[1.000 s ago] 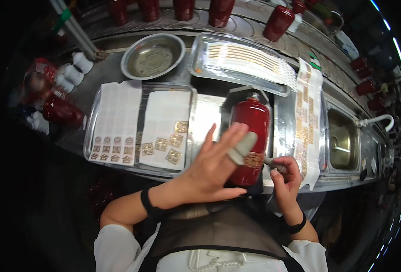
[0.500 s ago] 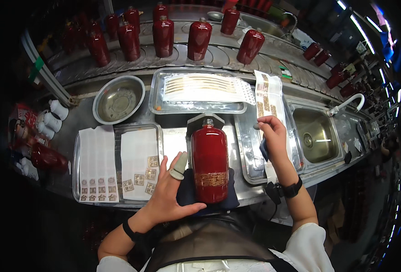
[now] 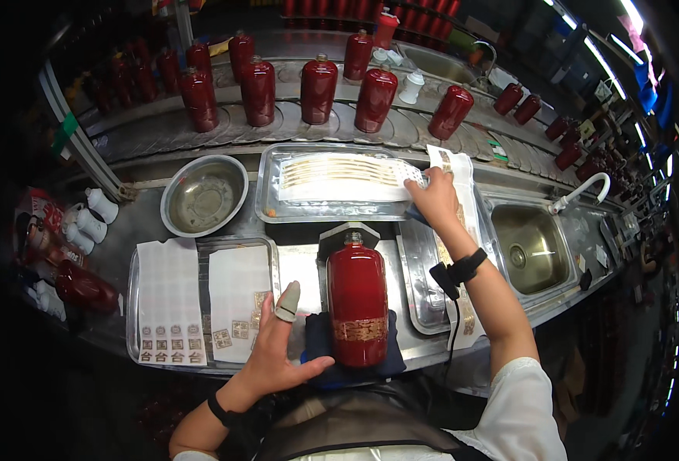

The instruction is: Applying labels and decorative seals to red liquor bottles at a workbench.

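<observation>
A glossy red bottle with a gold patterned band round its lower part lies before me, neck pointing away, on a dark blue cloth. My left hand is open just left of it, fingers spread, thumb tip by the bottle's lower side; a pale finger cot covers one finger. At the right end of a white sheet with gold strips, my right hand reaches down with thumb and forefinger. Under its palm, mostly hidden, is a small dark blue piece. The sheet rests in a metal tray.
A metal bowl stands at the left. Nearer me, a tray bears sheets of gold-and-black decals. Right lie another tray, a long decal strip and a sink. Several red bottles stand along the conveyor.
My right hand has moved forward and left, from above the right tray to the end of the gold-strip sheet. The left hand stays open beside the bottle. The view has tilted up slightly.
</observation>
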The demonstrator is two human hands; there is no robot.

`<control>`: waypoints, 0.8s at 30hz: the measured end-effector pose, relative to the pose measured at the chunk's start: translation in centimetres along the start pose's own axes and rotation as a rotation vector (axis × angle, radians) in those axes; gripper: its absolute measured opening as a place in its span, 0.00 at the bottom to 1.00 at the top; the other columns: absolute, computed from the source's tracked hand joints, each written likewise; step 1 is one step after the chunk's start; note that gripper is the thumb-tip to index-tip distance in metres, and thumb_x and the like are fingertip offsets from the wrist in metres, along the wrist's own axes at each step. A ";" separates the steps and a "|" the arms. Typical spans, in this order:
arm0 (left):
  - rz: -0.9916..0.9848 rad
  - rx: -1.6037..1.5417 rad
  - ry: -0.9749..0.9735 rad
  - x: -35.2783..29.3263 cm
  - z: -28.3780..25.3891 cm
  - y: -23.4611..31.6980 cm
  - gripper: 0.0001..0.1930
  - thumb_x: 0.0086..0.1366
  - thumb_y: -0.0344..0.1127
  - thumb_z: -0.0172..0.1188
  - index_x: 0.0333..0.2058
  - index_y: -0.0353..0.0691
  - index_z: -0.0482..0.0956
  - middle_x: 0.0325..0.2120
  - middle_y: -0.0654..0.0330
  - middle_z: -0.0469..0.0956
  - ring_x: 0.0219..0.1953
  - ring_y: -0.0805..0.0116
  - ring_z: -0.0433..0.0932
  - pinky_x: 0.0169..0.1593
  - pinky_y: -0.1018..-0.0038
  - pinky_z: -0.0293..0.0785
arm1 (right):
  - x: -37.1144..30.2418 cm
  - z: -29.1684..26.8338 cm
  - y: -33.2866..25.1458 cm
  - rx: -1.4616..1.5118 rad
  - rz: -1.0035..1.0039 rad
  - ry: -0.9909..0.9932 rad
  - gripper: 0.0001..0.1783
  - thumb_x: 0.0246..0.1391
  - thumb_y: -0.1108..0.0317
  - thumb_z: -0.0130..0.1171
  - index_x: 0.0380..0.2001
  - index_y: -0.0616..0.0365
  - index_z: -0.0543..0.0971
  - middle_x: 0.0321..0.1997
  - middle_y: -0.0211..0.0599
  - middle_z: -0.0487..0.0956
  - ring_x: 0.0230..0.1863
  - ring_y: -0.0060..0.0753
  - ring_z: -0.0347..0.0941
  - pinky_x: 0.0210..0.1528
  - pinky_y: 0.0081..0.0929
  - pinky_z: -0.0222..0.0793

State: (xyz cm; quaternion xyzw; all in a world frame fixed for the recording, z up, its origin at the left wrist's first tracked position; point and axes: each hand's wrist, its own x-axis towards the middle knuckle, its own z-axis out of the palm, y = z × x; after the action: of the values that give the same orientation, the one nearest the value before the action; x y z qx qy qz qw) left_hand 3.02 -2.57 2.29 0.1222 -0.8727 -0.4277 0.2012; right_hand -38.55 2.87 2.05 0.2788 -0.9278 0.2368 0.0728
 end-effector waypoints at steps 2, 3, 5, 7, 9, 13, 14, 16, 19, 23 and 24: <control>0.007 -0.002 0.004 0.0 0.0 -0.1 0.59 0.52 0.53 0.75 0.72 0.30 0.50 0.71 0.40 0.57 0.73 0.40 0.56 0.75 0.45 0.37 | 1.0 0.8 -0.3 -0.041 -0.008 -0.020 0.33 0.48 0.48 0.69 0.50 0.62 0.78 0.54 0.57 0.74 0.50 0.62 0.78 0.51 0.52 0.74; 0.010 -0.005 0.006 0.1 0.0 -0.2 0.59 0.53 0.53 0.75 0.72 0.30 0.49 0.71 0.40 0.57 0.73 0.40 0.56 0.75 0.45 0.37 | 1.4 1.1 -0.4 -0.062 0.001 -0.051 0.33 0.47 0.48 0.69 0.50 0.61 0.78 0.55 0.57 0.74 0.50 0.62 0.78 0.52 0.51 0.74; 0.011 0.000 0.010 0.1 -0.1 -0.3 0.59 0.53 0.54 0.75 0.72 0.29 0.49 0.70 0.39 0.57 0.73 0.40 0.56 0.75 0.45 0.38 | 2.2 1.5 -0.7 -0.087 0.021 -0.115 0.34 0.44 0.48 0.70 0.51 0.59 0.78 0.55 0.58 0.74 0.52 0.61 0.78 0.54 0.50 0.74; 0.009 0.004 0.013 0.0 -0.2 -0.5 0.58 0.54 0.54 0.74 0.72 0.29 0.49 0.70 0.39 0.57 0.73 0.40 0.56 0.75 0.45 0.38 | 3.1 1.3 -0.6 -0.089 0.025 -0.153 0.35 0.44 0.47 0.70 0.51 0.59 0.78 0.55 0.59 0.74 0.52 0.60 0.78 0.54 0.49 0.74; 0.025 0.009 0.029 -0.1 -0.2 -0.6 0.58 0.54 0.54 0.74 0.72 0.28 0.49 0.70 0.38 0.58 0.73 0.40 0.56 0.75 0.46 0.38 | 3.6 1.3 -0.2 -0.080 0.040 -0.178 0.36 0.43 0.45 0.70 0.50 0.59 0.79 0.55 0.59 0.75 0.54 0.59 0.77 0.55 0.48 0.74; -0.003 0.022 0.031 -0.1 -0.2 -0.9 0.58 0.54 0.54 0.74 0.72 0.28 0.50 0.70 0.38 0.59 0.73 0.41 0.57 0.75 0.46 0.39 | 3.1 1.6 -0.4 -0.053 0.049 -0.174 0.39 0.42 0.43 0.72 0.53 0.59 0.77 0.57 0.58 0.73 0.54 0.59 0.77 0.55 0.48 0.74; 0.004 0.025 0.034 -0.1 -0.2 -1.0 0.57 0.55 0.54 0.73 0.72 0.28 0.50 0.69 0.38 0.59 0.72 0.41 0.58 0.75 0.46 0.39 | 2.8 1.7 -0.9 -0.096 0.061 -0.176 0.41 0.42 0.43 0.72 0.54 0.59 0.76 0.58 0.58 0.72 0.55 0.59 0.77 0.56 0.48 0.74; 0.012 0.026 0.037 0.0 -0.1 -1.0 0.57 0.55 0.54 0.73 0.72 0.28 0.50 0.69 0.38 0.59 0.72 0.41 0.58 0.75 0.45 0.39 | 2.7 1.6 -0.9 -0.142 0.073 -0.178 0.44 0.41 0.42 0.73 0.56 0.59 0.75 0.60 0.59 0.71 0.56 0.59 0.76 0.56 0.48 0.74; 0.026 0.034 0.038 0.3 -0.1 -0.9 0.57 0.55 0.53 0.73 0.71 0.27 0.51 0.69 0.37 0.60 0.72 0.41 0.58 0.75 0.45 0.39 | 2.7 0.7 0.0 -0.185 0.087 -0.210 0.46 0.40 0.42 0.74 0.58 0.59 0.72 0.61 0.60 0.69 0.56 0.60 0.76 0.56 0.48 0.74; 0.021 0.042 0.048 0.0 -0.1 -1.3 0.57 0.55 0.53 0.73 0.71 0.27 0.51 0.69 0.37 0.60 0.72 0.40 0.59 0.74 0.44 0.40 | 1.7 -0.7 1.3 -0.128 0.101 -0.208 0.45 0.39 0.44 0.74 0.58 0.59 0.73 0.61 0.62 0.69 0.56 0.61 0.76 0.56 0.46 0.74; 0.016 0.047 0.045 0.0 -0.1 -1.3 0.56 0.55 0.53 0.73 0.71 0.27 0.51 0.69 0.37 0.60 0.72 0.40 0.59 0.74 0.44 0.40 | 1.3 -0.8 1.8 -0.108 0.101 -0.199 0.45 0.39 0.44 0.73 0.58 0.59 0.73 0.61 0.63 0.69 0.55 0.61 0.76 0.56 0.46 0.74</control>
State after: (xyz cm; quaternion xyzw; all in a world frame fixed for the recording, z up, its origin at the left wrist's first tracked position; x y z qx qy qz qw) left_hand 3.13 -3.37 1.28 0.1294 -0.8786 -0.4027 0.2215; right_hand -40.66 3.96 2.41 0.2494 -0.9548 0.1610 -0.0168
